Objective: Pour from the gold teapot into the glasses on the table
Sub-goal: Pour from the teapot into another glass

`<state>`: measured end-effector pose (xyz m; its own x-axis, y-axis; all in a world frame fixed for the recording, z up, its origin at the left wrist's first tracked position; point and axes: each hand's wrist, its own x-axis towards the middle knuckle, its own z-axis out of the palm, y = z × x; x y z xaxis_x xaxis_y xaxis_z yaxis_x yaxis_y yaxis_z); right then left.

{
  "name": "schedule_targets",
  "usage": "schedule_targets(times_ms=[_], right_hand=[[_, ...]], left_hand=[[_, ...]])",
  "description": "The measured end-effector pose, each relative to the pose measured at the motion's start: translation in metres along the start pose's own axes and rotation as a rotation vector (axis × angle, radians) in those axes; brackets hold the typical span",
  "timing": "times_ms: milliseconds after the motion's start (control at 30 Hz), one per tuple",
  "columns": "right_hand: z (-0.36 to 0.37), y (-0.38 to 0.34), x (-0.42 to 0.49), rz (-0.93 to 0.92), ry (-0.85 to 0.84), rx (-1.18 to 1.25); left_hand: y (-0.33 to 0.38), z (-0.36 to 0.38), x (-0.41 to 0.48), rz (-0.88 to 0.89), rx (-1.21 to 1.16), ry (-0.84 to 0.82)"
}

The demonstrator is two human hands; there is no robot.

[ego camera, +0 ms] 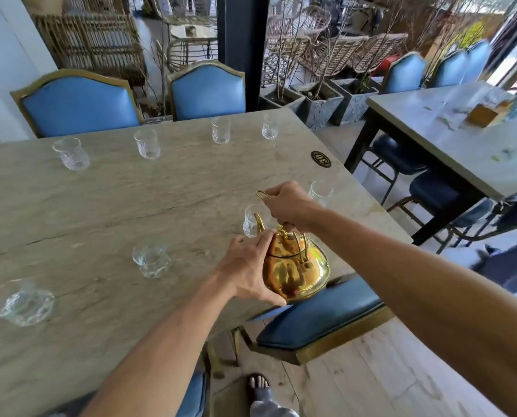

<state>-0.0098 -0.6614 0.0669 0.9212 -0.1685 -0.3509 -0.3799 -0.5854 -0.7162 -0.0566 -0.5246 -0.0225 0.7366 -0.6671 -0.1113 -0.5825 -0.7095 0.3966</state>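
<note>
The gold teapot (296, 269) hangs tilted over the table's near right edge, its spout at the rim of a glass (251, 221). My right hand (287, 206) grips the teapot's wire handle from above. My left hand (248, 266) presses against the pot's side and lid, fingers spread on it. Another glass (320, 192) stands just beyond my right hand. Two glasses (151, 260) (19, 302) sit on the near left, and several more line the far edge, among them (70, 153).
The stone-look table (116, 206) carries a black oval number plate (321, 159). A blue chair (320, 320) is tucked under the near right edge; two blue chairs (79, 103) stand behind. A second table (461, 139) stands to the right. A sandalled foot (258, 386) is below.
</note>
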Motion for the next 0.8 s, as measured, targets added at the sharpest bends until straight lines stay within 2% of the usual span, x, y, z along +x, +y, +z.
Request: schedule_targets(times_ms=[300,600,800], right_hand=[[-0.015,0.008,0.040,0.043,-0.100,-0.096],[-0.020,0.003,0.064,0.060,-0.128,-0.183],[-0.017,0.001,0.079,0.063,-0.155,-0.223]], left_hand=[[0.018,0.009,0.031,-0.107,-0.148,0.003],[0.015,0.009,0.052,-0.150,-0.237,-0.027],[0.003,0.023,0.065,-0.139,-0.301,0.010]])
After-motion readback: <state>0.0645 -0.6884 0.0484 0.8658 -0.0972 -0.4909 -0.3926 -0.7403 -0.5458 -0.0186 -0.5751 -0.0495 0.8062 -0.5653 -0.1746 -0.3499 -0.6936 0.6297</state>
